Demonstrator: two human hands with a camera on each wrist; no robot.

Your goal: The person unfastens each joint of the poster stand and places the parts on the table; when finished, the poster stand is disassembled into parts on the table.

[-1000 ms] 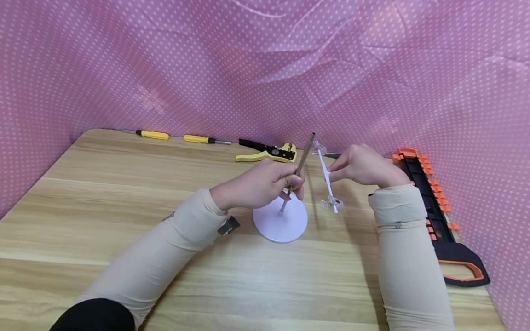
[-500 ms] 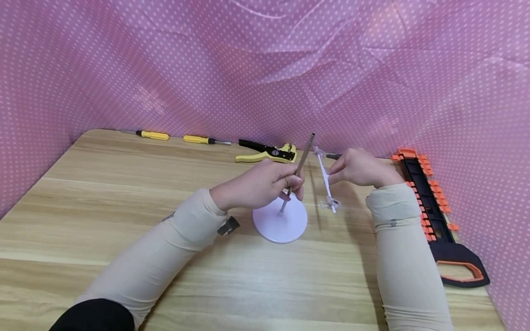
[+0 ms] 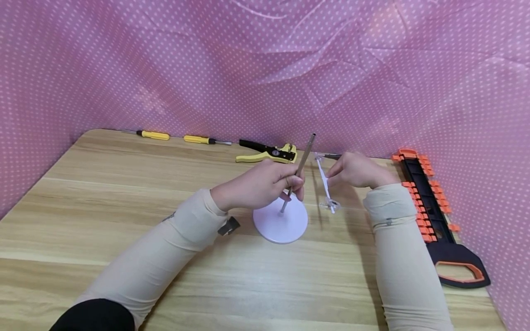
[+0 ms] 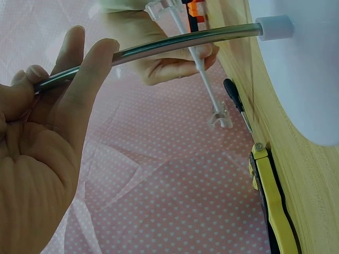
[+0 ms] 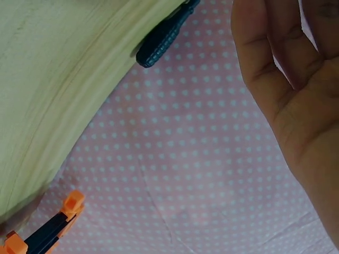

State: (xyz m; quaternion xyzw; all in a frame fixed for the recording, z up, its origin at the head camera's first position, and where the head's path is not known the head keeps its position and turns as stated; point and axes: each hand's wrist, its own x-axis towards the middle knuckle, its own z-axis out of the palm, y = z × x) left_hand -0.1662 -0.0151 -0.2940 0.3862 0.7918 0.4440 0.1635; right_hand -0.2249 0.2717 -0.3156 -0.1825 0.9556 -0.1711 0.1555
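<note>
1. The metal rod (image 3: 305, 156) is slim, smooth and shiny, with a dark tip at its upper end; its foot sits in a short whitish collar (image 4: 276, 27) on a round, flat, glossy white base (image 3: 281, 227).
2. The white bar (image 3: 326, 188) is thin and straight, apparently plastic, with a clear, glossy clip (image 3: 333, 205) near its lower end and another at its far end.
3. Against one second ago, the right hand (image 3: 359, 170) sits a little lower and further left in the head view. The bar's far end has dropped with it, and more of the orange tabs beside that wrist show. The left hand (image 3: 258, 185), rod and base look unchanged.
4. The left hand's fingers and thumb are closed around the rod, above the base; the rod's upper part juts out beyond the grip.
5. The right hand's thumb and finger pinch the bar near its middle, so a clip lies on either side of the grip. The bar hangs above the table, just right of the rod and apart from it.
6. Around them, the wood-grain table (image 3: 207, 280) carries yellow-and-black wire strippers (image 3: 253, 157), two yellow-handled screwdrivers, a dark-handled tool (image 4: 232, 91) and a black-and-orange rack (image 3: 428, 195). Behind hangs a creased pink dotted cloth (image 3: 248, 69).
</note>
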